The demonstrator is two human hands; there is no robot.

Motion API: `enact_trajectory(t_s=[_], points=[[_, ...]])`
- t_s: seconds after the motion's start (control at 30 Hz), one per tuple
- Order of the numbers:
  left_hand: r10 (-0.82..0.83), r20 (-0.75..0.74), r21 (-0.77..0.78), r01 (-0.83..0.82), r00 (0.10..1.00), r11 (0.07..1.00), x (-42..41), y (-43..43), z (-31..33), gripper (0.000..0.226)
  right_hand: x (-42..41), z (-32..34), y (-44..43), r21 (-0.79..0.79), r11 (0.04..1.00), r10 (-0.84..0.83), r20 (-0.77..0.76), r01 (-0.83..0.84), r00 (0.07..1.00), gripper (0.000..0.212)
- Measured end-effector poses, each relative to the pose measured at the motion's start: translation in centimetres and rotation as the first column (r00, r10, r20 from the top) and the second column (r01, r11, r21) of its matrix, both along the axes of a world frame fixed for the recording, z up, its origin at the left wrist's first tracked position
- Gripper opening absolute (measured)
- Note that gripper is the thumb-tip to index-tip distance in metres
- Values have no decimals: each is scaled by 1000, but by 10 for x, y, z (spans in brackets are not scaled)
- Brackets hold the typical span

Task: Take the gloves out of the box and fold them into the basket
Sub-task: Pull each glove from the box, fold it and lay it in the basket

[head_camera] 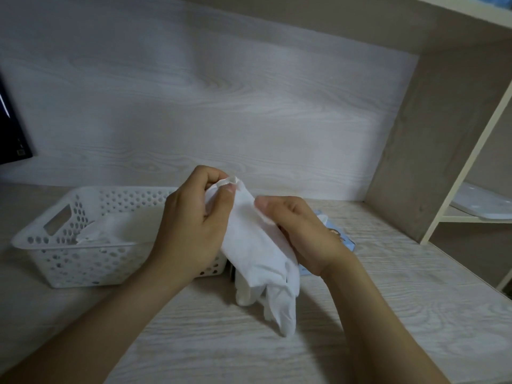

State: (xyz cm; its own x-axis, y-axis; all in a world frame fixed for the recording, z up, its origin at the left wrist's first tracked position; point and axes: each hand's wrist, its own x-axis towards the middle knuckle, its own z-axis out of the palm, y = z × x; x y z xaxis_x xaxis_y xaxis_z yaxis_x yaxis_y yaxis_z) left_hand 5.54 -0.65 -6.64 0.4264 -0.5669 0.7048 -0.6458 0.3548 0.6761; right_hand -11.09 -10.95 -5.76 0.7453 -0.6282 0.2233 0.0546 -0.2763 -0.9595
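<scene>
Your left hand (191,217) and right hand (304,234) are up close, both holding one thin white glove (255,253) above the desk (194,328). Just to the left of your left fingers sits a white basket (55,256) full of little holes. Soft white things (110,228) that look like gloves lie inside it. Just behind your right fingers peeks a blue box (343,236). Your hand hides most of it, so you cannot tell what is in it. Your left thumb and fingers pinch the rolled top edge of the glove. Your right thumb presses on its side, and your right fingers curl round behind it. The glove runs down between your two hands, and its floppy finger parts hang below your fingers, toward the desk.
</scene>
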Motion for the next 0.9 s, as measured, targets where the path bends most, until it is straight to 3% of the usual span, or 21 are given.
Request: enact_trajectory(t_s=[0.13,0.3,0.43,0.53,0.6,0.77,0.9], points=[[44,-67,-61,-48,997,997,4,0,4,13,-1,0,-1,-47,998,-30,-25,29,999,20],[48,-126,-23,-51,991,998,11,2,10,15,-4,0,-6,23,994,-109,78,107,991,50],[134,-169,36,-130,976,991,23,4,15,11,1,0,-4,-128,955,-261,63,268,963,47],[286,-116,23,-286,951,958,37,5,18,11,9,-4,-5,-315,830,-425,180,461,887,17],[315,-83,34,-313,945,949,45,6,19,14,15,-8,-10,-402,753,-468,230,521,853,8],[322,-29,135,-315,946,939,65,7,20,19,38,-10,-15,-617,565,-576,180,548,797,13],[328,-98,160,-310,940,937,82,9,23,19,54,0,-18,-696,467,-676,116,545,728,18]])
